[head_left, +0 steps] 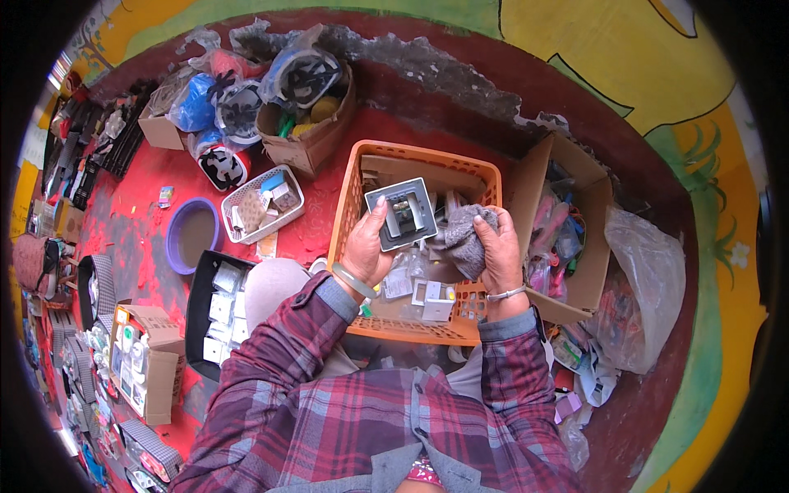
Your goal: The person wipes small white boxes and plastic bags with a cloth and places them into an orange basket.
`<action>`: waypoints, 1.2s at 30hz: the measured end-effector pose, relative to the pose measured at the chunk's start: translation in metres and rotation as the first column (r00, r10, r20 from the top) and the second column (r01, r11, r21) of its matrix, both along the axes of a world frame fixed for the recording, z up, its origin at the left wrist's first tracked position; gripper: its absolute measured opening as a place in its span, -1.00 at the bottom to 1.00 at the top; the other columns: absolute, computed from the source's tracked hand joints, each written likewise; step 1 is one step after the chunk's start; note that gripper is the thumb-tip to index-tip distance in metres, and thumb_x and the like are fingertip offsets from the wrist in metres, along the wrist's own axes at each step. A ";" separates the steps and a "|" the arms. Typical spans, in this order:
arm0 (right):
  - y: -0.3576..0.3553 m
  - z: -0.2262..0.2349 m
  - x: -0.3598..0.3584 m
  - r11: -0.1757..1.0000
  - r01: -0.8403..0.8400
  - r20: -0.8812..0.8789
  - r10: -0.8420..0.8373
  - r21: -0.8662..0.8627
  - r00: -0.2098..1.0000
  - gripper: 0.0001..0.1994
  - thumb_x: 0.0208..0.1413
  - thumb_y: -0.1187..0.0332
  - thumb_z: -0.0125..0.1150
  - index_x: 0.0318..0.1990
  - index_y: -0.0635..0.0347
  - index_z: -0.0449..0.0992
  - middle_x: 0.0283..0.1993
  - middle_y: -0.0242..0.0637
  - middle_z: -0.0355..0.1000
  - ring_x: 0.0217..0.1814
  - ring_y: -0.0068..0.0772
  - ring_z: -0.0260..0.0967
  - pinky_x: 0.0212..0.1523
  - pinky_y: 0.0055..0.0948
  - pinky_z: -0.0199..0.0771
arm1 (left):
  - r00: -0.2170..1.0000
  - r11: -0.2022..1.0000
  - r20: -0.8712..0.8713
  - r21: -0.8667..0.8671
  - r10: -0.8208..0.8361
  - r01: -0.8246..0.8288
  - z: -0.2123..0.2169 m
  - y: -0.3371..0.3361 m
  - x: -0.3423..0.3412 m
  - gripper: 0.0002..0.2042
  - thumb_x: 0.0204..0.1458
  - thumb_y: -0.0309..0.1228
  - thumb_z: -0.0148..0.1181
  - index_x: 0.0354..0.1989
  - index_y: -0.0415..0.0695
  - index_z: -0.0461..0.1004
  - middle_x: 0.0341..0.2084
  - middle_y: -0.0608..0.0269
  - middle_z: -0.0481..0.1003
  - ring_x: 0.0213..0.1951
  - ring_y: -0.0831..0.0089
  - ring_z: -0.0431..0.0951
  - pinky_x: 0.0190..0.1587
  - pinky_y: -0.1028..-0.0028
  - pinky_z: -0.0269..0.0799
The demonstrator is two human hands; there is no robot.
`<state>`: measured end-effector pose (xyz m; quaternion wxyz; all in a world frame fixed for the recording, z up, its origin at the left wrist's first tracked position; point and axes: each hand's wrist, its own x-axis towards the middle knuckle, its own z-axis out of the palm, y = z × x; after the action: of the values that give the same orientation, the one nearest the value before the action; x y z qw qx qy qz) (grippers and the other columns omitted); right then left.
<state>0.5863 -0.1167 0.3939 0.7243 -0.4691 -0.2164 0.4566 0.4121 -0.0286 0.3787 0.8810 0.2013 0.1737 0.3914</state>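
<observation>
My left hand grips a square grey box-like fitting by its left edge, thumb on the rim. A hollow with metal-looking parts shows in its middle; I cannot make out its exact kind. Bunched in my right hand is a grey cloth, just right of the fitting. Both are held over an orange plastic basket. Inside the basket, below my hands, lie small white boxes and clear plastic packs.
Right of the basket stands a cardboard box of wrapped goods, beside a clear plastic bag. To the left are a white basket, a purple basin and a black crate. Bagged helmets sit behind, near the wall.
</observation>
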 end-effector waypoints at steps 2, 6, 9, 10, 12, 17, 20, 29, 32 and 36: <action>-0.002 0.003 0.002 0.998 -0.064 0.032 0.064 -0.004 0.997 -0.84 0.07 0.49 0.13 -0.18 0.26 0.38 -0.29 -0.35 0.42 -0.28 -0.56 0.39 -0.26 -0.59 0.45 | 1.000 1.000 -0.027 0.023 -0.007 0.008 -0.003 0.000 0.000 -0.61 0.19 -0.17 -0.12 0.04 -0.21 0.26 -0.11 0.12 0.42 -0.08 0.32 0.46 0.01 0.29 0.38; -0.005 0.003 -0.009 0.992 -0.125 0.071 0.127 -0.031 0.989 -0.86 0.05 0.53 0.13 -0.20 0.29 0.45 -0.30 -0.36 0.44 -0.29 -0.60 0.37 -0.24 -0.64 0.40 | 0.998 0.999 -0.051 0.010 -0.040 0.040 0.001 -0.004 0.003 -0.62 0.20 -0.16 -0.15 0.04 -0.18 0.25 -0.11 0.17 0.42 -0.09 0.37 0.47 -0.02 0.32 0.40; -0.001 -0.014 -0.017 0.993 -0.092 0.422 0.112 -0.067 0.900 -0.88 0.03 0.52 0.14 -0.25 0.28 0.46 -0.30 -0.43 0.43 -0.29 -0.64 0.33 -0.26 -0.64 0.35 | 0.996 0.998 -0.079 0.041 -0.047 0.050 0.001 -0.007 0.007 -0.58 0.21 -0.10 -0.22 0.07 -0.16 0.23 -0.10 0.19 0.42 -0.10 0.42 0.47 -0.03 0.38 0.42; 0.001 -0.017 -0.020 0.994 -0.039 0.548 0.088 -0.099 0.832 -0.89 -0.02 0.51 0.17 -0.29 0.26 0.46 -0.34 -0.40 0.42 -0.32 -0.58 0.34 -0.27 -0.59 0.34 | 0.995 0.997 -0.080 0.053 -0.052 0.056 0.001 -0.008 0.007 -0.57 0.21 -0.09 -0.23 0.08 -0.16 0.23 -0.10 0.19 0.42 -0.10 0.42 0.47 -0.04 0.39 0.42; -0.001 -0.016 -0.023 0.995 0.020 0.680 0.053 -0.099 0.732 -0.89 -0.06 0.51 0.19 -0.32 0.25 0.46 -0.37 -0.35 0.40 -0.33 -0.52 0.35 -0.28 -0.55 0.34 | 0.990 0.988 -0.119 0.126 -0.068 0.084 -0.003 -0.008 0.007 -0.54 0.21 -0.06 -0.27 0.07 -0.18 0.24 -0.11 0.19 0.42 -0.11 0.44 0.47 -0.05 0.41 0.43; 0.000 -0.004 -0.027 0.986 0.164 0.887 -0.098 0.026 0.450 -0.88 -0.12 0.54 0.15 -0.36 0.23 0.43 -0.39 -0.19 0.38 -0.34 -0.21 0.38 -0.30 -0.41 0.36 | 0.972 0.972 -0.185 0.157 -0.146 0.176 -0.006 -0.013 0.007 -0.55 0.20 -0.06 -0.21 0.03 -0.20 0.28 -0.18 0.21 0.45 -0.16 0.50 0.48 -0.08 0.47 0.41; 0.000 0.003 -0.015 0.991 0.120 0.893 -0.114 0.068 0.436 -0.87 -0.14 0.59 0.13 -0.37 0.25 0.43 -0.41 -0.21 0.35 -0.37 -0.24 0.36 -0.33 -0.43 0.35 | 0.948 0.935 -0.235 0.230 -0.216 0.270 -0.011 -0.020 0.009 -0.57 0.21 -0.08 -0.20 -0.01 -0.20 0.31 -0.23 0.26 0.45 -0.23 0.57 0.48 -0.15 0.53 0.42; -0.004 0.009 0.000 0.953 -0.304 0.853 0.155 0.004 0.498 -0.85 -0.23 0.62 0.18 -0.42 0.24 0.50 -0.44 -0.28 0.38 -0.37 -0.34 0.37 -0.34 -0.50 0.36 | 0.769 0.703 -0.527 0.388 -0.362 0.596 -0.001 -0.017 -0.003 -0.59 -0.05 -0.22 0.27 -0.09 -0.18 0.37 -0.30 0.36 0.45 -0.27 0.62 0.42 -0.19 0.57 0.38; -0.002 0.012 -0.007 0.952 -0.307 0.933 0.126 -0.018 0.338 -0.87 -0.24 0.58 0.19 -0.43 0.22 0.48 -0.44 -0.24 0.37 -0.35 -0.22 0.35 -0.34 -0.39 0.36 | 0.668 0.622 -0.607 0.337 -0.430 0.707 -0.013 -0.021 0.001 -0.53 -0.12 -0.26 0.33 -0.06 -0.21 0.36 -0.26 0.30 0.46 -0.19 0.60 0.40 -0.10 0.53 0.34; 0.000 0.013 -0.016 0.949 -0.315 0.976 0.091 -0.024 0.199 -0.89 -0.21 0.53 0.19 -0.43 0.18 0.47 -0.41 -0.23 0.37 -0.32 -0.16 0.34 -0.32 -0.34 0.37 | 0.651 0.571 -0.665 0.391 -0.366 0.721 -0.011 -0.024 0.004 -0.56 -0.12 -0.34 0.32 -0.07 -0.22 0.36 -0.27 0.32 0.46 -0.20 0.59 0.40 -0.09 0.52 0.34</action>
<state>0.5702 -0.1164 0.4073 0.4053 -0.5492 -0.7179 0.1370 0.4159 -0.0525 0.3674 0.7570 0.6240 0.1868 0.0517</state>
